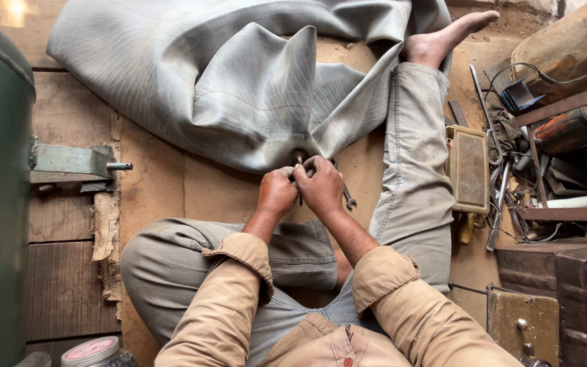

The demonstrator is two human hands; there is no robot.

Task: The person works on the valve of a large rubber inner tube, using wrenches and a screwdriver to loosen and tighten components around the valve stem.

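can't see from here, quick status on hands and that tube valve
Left hand and right hand both closed at the valve of the grey inner tube. Wrench on the floor by the right hand. Nothing blocking.

both forearms reach forward from rolled tan sleeves and meet close together ahead of the lap, wrists nearly touching. the left hand [277,192] is curled into a loose fist, knuckles up, and the right hand [322,185] is bent beside it with fingers pinched tight at the tips.
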